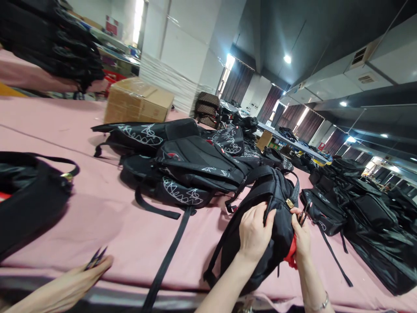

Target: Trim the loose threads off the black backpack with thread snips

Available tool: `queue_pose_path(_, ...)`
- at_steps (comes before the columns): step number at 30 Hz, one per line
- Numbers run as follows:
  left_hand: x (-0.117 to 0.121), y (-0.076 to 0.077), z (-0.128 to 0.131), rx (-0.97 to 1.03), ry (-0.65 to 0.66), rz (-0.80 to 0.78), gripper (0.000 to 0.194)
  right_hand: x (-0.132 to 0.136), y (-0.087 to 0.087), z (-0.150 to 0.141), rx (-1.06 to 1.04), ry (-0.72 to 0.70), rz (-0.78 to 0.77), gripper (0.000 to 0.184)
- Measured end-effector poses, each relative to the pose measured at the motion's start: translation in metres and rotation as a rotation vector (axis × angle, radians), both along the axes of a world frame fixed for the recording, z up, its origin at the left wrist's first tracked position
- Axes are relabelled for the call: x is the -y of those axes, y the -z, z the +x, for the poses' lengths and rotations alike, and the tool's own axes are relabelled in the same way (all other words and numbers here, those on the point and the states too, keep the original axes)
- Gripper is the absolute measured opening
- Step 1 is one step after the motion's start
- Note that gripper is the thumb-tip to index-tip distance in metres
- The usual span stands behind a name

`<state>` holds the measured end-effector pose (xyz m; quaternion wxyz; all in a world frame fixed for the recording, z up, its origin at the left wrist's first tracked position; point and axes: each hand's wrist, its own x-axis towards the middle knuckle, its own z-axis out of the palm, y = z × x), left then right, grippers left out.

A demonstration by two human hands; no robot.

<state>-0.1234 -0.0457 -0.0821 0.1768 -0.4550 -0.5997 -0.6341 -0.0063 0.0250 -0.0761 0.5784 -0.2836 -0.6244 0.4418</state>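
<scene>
A black backpack (273, 204) stands upright near the front edge of the pink table (107, 226). My left hand (253, 232) is closed on the fabric at its top, beside a strap. On the bag's right side, by a gold zipper pull (289, 203), my right hand (301, 237) pinches a small dark pair of snips (303, 215). Red lining (291, 256) shows under that hand.
Several black backpacks with white drawings (192, 169) are piled behind. More bags (358, 204) lie at the right and another bag (29, 195) at the left. A cardboard box (138, 101) stands at the back. Another person's hand (81, 278), holding snips, reaches in at the lower left.
</scene>
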Motion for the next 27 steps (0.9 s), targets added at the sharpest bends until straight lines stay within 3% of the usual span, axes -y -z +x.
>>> queue_pose_path(4, 0.008, 0.020, 0.011, 0.097, 0.141, -0.092, 0.058, -0.001, -0.004, 0.010, -0.031, 0.000, -0.064, 0.033)
queue_pose_path(7, 0.013, 0.028, 0.016, 0.160, 0.174, -0.096, 0.056, 0.005, -0.010, 0.020, -0.089, -0.081, -0.135, 0.043)
queue_pose_path(10, 0.022, 0.027, 0.017, 0.162, 0.169, -0.012, 0.046, 0.015, -0.014, 0.032, -0.111, -0.127, -0.148, 0.053)
queue_pose_path(13, 0.034, 0.023, 0.024, 0.132, 0.192, 0.125, 0.033, 0.030, -0.008, 0.042, -0.079, 0.224, 0.079, 0.041)
queue_pose_path(15, 0.041, 0.025, 0.037, 0.058, 0.352, 0.178, 0.034, 0.043, 0.004, 0.044, -0.003, 0.426, 0.203, 0.035)
queue_pose_path(16, 0.043, 0.028, 0.045, 0.021, 0.454, 0.188, 0.040, 0.050, 0.013, 0.043, 0.052, 0.440, 0.216, 0.033)
queue_pose_path(19, 0.045, 0.039, 0.067, 0.126, 0.642, 0.128, 0.053, 0.071, 0.039, 0.034, 0.200, 0.253, 0.135, 0.035)
queue_pose_path(22, 0.046, 0.045, 0.071, 0.381, 0.642, -0.013, 0.039, 0.086, 0.051, 0.021, 0.284, 0.194, 0.135, 0.039)
queue_pose_path(24, 0.049, 0.041, 0.063, 0.444, 0.635, -0.030, 0.033, 0.091, 0.046, 0.016, 0.319, 0.162, 0.234, 0.042)
queue_pose_path(27, 0.054, 0.028, 0.042, 0.534, 0.580, 0.049, 0.033, 0.084, 0.025, 0.020, 0.336, 0.099, 0.420, 0.043)
